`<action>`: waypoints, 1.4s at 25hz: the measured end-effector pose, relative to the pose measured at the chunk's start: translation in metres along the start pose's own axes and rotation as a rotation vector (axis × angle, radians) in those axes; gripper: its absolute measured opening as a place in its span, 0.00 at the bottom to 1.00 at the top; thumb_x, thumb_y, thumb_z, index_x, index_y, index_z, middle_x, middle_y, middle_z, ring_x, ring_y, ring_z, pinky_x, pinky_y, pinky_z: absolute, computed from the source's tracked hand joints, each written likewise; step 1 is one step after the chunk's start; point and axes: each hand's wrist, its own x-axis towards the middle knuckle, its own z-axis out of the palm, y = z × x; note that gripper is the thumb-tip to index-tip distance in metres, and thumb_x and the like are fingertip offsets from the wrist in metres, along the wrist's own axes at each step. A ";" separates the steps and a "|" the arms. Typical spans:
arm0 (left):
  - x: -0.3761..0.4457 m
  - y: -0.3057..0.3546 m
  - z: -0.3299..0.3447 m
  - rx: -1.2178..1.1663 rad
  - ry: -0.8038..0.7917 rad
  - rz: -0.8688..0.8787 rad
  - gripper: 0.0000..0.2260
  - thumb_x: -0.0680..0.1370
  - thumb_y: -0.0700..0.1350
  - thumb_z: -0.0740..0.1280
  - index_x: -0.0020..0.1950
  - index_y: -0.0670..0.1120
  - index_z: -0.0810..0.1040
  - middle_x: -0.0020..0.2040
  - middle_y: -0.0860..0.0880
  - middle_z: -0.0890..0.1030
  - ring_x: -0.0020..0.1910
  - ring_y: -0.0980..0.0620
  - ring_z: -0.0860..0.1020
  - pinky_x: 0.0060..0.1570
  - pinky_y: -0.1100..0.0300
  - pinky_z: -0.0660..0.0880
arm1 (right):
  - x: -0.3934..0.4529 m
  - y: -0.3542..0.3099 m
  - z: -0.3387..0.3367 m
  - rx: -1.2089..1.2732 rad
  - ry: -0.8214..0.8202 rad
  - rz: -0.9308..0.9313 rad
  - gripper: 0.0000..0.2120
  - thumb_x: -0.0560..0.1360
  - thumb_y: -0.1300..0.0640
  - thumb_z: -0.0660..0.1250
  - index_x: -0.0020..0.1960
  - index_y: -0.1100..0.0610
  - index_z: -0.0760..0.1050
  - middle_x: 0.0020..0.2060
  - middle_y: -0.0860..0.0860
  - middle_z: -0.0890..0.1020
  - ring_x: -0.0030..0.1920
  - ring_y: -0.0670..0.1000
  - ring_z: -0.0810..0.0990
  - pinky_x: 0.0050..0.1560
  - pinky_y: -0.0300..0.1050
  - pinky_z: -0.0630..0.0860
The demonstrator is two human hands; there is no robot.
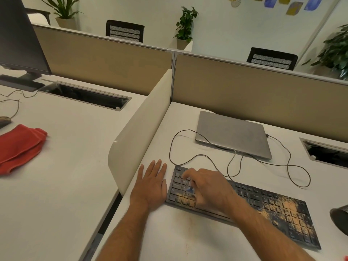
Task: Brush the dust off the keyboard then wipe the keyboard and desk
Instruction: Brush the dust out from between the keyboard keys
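Observation:
A black keyboard (pixel 263 206) lies on the white desk (pixel 180 234), with orange-brown dust thick on its right half and a patch near its lower left keys. My right hand (pixel 209 187) hovers over the keyboard's left part and pinches a small blue brush (pixel 189 189) against the keys; the hand is blurred. My left hand (pixel 150 183) rests flat on the desk, fingers straight, just left of the keyboard's end. A red cloth (pixel 18 147) lies on the neighbouring desk at the far left.
A closed grey laptop (pixel 233 134) sits behind the keyboard with a cable (pixel 290 166) looping over the desk. A cream divider (pixel 139 132) separates the two desks. A cable tray opening (pixel 327 153) is at right, a dark object (pixel 340 217) at the right edge, a monitor (pixel 18 40) far left.

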 end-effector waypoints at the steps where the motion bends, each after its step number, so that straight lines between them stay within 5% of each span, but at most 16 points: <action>1: 0.000 0.000 0.000 -0.005 0.008 -0.001 0.31 0.79 0.55 0.40 0.82 0.50 0.52 0.82 0.51 0.51 0.81 0.52 0.45 0.79 0.44 0.40 | 0.000 0.002 0.000 0.026 0.021 0.015 0.22 0.71 0.56 0.69 0.60 0.46 0.64 0.37 0.46 0.80 0.34 0.46 0.74 0.29 0.44 0.76; 4: -0.001 -0.001 0.000 -0.001 0.006 0.000 0.31 0.79 0.55 0.40 0.82 0.50 0.53 0.82 0.50 0.51 0.81 0.51 0.45 0.79 0.44 0.41 | -0.002 -0.001 0.005 0.080 0.038 -0.006 0.19 0.75 0.55 0.64 0.64 0.46 0.64 0.40 0.46 0.82 0.37 0.47 0.77 0.32 0.43 0.77; 7: -0.001 0.000 -0.001 -0.001 -0.009 -0.002 0.31 0.78 0.56 0.39 0.82 0.51 0.50 0.82 0.51 0.49 0.81 0.52 0.43 0.79 0.45 0.39 | -0.007 -0.004 0.006 0.025 -0.006 -0.059 0.23 0.70 0.58 0.71 0.60 0.47 0.67 0.38 0.44 0.82 0.35 0.45 0.77 0.30 0.36 0.73; 11: -0.001 0.000 -0.001 0.008 -0.009 -0.002 0.32 0.78 0.56 0.38 0.82 0.51 0.50 0.82 0.51 0.48 0.81 0.52 0.43 0.79 0.45 0.39 | -0.007 -0.004 0.004 0.099 0.049 -0.053 0.19 0.73 0.57 0.66 0.61 0.47 0.66 0.41 0.45 0.82 0.39 0.46 0.78 0.34 0.45 0.78; 17: -0.001 0.000 -0.001 0.001 0.005 -0.002 0.32 0.78 0.56 0.39 0.82 0.50 0.52 0.82 0.51 0.50 0.81 0.52 0.45 0.79 0.44 0.40 | -0.013 -0.011 0.008 0.017 -0.044 -0.097 0.22 0.68 0.59 0.71 0.58 0.46 0.68 0.36 0.44 0.80 0.35 0.44 0.75 0.29 0.43 0.77; 22: -0.001 0.000 -0.002 0.010 -0.001 0.001 0.32 0.78 0.56 0.39 0.82 0.50 0.51 0.82 0.51 0.50 0.81 0.52 0.45 0.79 0.44 0.40 | -0.014 -0.009 0.006 0.071 0.006 -0.088 0.17 0.75 0.56 0.63 0.63 0.46 0.67 0.42 0.44 0.82 0.39 0.45 0.77 0.34 0.42 0.77; 27: -0.001 0.000 -0.001 -0.006 -0.011 -0.006 0.32 0.78 0.56 0.38 0.82 0.51 0.51 0.82 0.52 0.49 0.81 0.53 0.44 0.79 0.44 0.40 | -0.017 -0.009 0.006 0.024 -0.051 -0.104 0.22 0.65 0.58 0.72 0.56 0.48 0.70 0.35 0.43 0.80 0.33 0.42 0.72 0.26 0.35 0.72; 35: -0.001 0.001 -0.003 0.001 -0.017 -0.011 0.32 0.77 0.56 0.38 0.82 0.51 0.49 0.82 0.52 0.48 0.81 0.53 0.43 0.79 0.45 0.39 | -0.025 -0.009 0.013 0.073 -0.055 -0.106 0.19 0.72 0.57 0.64 0.61 0.46 0.67 0.41 0.44 0.82 0.38 0.46 0.78 0.33 0.44 0.78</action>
